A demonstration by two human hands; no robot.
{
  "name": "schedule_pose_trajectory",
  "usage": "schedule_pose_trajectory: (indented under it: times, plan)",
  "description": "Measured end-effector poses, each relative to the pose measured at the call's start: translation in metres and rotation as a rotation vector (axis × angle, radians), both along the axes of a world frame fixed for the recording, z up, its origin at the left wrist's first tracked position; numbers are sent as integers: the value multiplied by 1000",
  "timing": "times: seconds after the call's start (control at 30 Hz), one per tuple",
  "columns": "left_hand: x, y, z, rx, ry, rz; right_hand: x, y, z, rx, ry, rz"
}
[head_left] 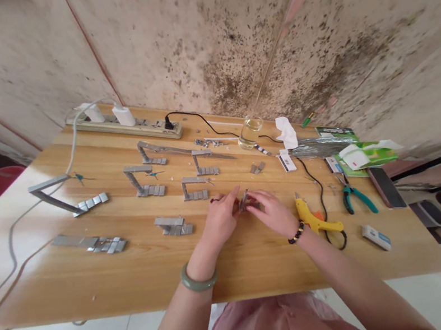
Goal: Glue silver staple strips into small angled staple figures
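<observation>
Near the middle of the table, my left hand [221, 216] and my right hand [272, 213] meet around a small grey piece [244, 199]. Fingertips of both hands pinch it, and much of it is hidden by them. To the left stand several grey bent models with segmented feet, among them a small one [196, 195] close to my left hand and a low one [175, 225] nearer the front. Beyond my fingers lie small flat grey pieces [257, 168]. A yellow glue gun [315, 220] rests beside my right wrist.
A power strip [146, 131] with plugs runs along the back left. A glass of liquid [249, 132] stands near the wall. To the right are a bundle of grey strips [319, 146], teal-handled pliers [358, 197], a phone [386, 187] and a small box [375, 238]. Cables cross the left side.
</observation>
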State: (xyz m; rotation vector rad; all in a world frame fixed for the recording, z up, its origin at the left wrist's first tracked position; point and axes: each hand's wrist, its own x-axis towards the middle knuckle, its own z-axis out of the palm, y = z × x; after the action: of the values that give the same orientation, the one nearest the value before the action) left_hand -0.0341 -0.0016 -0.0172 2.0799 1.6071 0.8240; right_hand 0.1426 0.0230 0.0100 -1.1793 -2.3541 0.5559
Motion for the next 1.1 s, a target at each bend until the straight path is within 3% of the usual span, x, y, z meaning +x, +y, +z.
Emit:
schedule_pose_trajectory:
  times: [0.23, 0.6, 0.87, 1.1]
  plan:
    - [-2, 1, -1, -1, -1, -7, 21, -34, 2, 68, 11, -44]
    - [-2, 4, 1, -69, 9, 24, 81, -117, -17, 187, -55, -6]
    - [-6, 5, 0, -69, 3, 29, 135, -132, -32, 242, -85, -106]
    - [-8, 8, 1, -76, -15, 46, 140, -133, -40, 261, -47, -170]
